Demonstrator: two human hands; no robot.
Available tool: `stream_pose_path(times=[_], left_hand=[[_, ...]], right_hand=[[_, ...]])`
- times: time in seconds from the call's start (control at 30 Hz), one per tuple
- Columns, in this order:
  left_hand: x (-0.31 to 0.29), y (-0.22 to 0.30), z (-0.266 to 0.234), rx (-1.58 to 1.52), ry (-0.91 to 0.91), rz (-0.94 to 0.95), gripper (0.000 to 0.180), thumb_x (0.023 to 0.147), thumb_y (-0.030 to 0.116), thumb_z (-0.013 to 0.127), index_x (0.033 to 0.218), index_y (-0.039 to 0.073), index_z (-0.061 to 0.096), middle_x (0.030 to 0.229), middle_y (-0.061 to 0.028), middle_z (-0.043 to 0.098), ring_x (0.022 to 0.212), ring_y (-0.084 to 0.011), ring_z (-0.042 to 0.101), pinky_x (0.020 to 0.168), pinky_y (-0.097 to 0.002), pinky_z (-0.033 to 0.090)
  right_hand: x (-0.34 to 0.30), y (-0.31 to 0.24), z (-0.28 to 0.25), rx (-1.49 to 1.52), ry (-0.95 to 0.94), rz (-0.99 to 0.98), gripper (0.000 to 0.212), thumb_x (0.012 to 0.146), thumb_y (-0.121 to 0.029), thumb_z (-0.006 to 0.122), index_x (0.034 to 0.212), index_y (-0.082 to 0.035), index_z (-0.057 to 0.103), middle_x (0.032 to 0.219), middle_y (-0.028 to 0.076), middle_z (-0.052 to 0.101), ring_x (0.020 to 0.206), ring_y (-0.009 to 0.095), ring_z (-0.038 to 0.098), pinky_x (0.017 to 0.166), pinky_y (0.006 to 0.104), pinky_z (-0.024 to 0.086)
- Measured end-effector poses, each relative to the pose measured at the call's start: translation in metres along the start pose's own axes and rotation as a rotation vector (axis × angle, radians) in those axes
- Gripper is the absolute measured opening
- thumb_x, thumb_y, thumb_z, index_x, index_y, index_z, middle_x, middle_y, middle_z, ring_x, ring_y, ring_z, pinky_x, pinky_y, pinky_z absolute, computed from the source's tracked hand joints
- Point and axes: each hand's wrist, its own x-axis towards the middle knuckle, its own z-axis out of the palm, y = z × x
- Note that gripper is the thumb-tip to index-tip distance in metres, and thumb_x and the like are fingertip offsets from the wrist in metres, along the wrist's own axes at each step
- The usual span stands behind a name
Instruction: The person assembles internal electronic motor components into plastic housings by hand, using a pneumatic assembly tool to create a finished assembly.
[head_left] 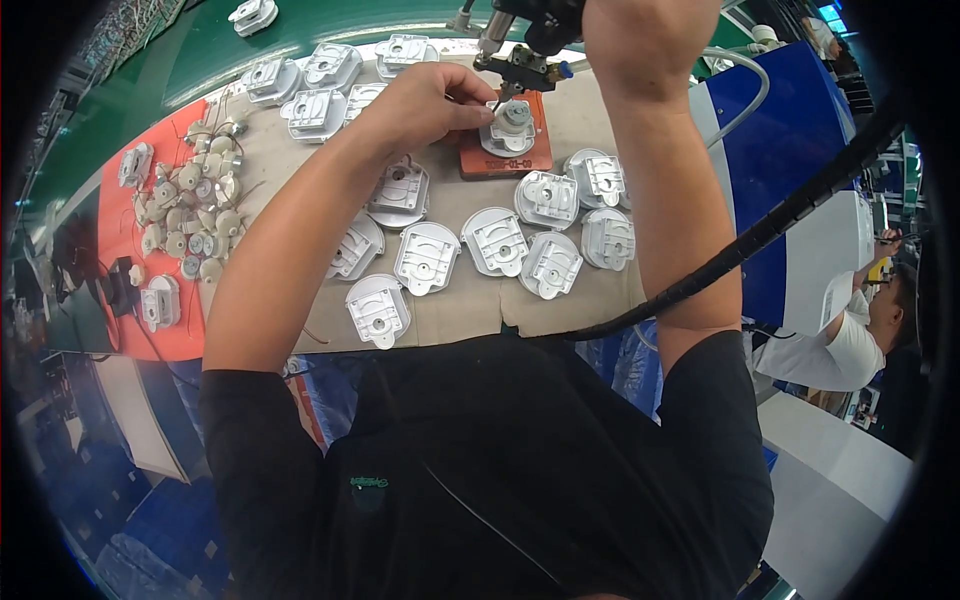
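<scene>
A white plastic housing (507, 141) with a small round motor (515, 115) on it sits on a red fixture block (545, 150). My left hand (425, 108) comes in from the left, thumb and forefinger closed at the housing's left edge beside the motor. Above stands a power screwdriver (515, 68) with a metal and black body, its tip pointing down at the motor. My right hand (650, 45) is raised at the top edge, closed against the screwdriver's black body; its fingers are mostly hidden.
Several white housings (495, 242) lie on the brown cardboard (460, 310), nearer me and behind my left arm. Small round motors (190, 195) with wires are heaped over a red sheet at left. A black ribbed hose (790, 210) crosses at right. Another person (850, 340) sits far right.
</scene>
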Motion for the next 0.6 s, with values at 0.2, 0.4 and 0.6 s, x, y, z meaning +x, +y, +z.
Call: stream_pose_path(times=[0.2,0.4,0.6], left_hand=[[-0.001,-0.003,-0.001,-0.051,-0.002,-0.022,0.016,0.089,0.004,0.076,0.105,0.003,0.072,0.096,-0.0043,0.069,0.085,-0.0117,0.067,0.074,-0.0263,0.057],[-0.004,0.002,0.000,-0.023,0.006,-0.040,0.016,0.089,0.004,0.076,0.105,0.004,0.073,0.095,-0.0039,0.069,0.085,-0.0118,0.068,0.075,-0.0268,0.058],[0.000,-0.003,-0.001,-0.022,-0.001,-0.007,0.016,0.089,0.005,0.076,0.105,0.004,0.073,0.095,-0.0038,0.070,0.084,-0.0115,0.067,0.074,-0.0267,0.058]], right_hand=[[-0.003,-0.002,0.003,0.141,-0.053,0.036,0.034,0.093,-0.013,0.076,0.117,-0.006,0.054,0.083,-0.005,0.054,0.068,0.003,0.049,0.059,0.0189,0.039],[-0.005,0.004,-0.001,0.063,-0.035,-0.003,0.034,0.092,-0.013,0.076,0.118,-0.006,0.054,0.086,-0.005,0.053,0.067,0.004,0.048,0.058,0.0191,0.039],[-0.006,0.000,0.000,0.107,-0.044,0.041,0.034,0.093,-0.012,0.076,0.118,-0.007,0.054,0.086,-0.005,0.052,0.067,0.003,0.048,0.058,0.0185,0.038]])
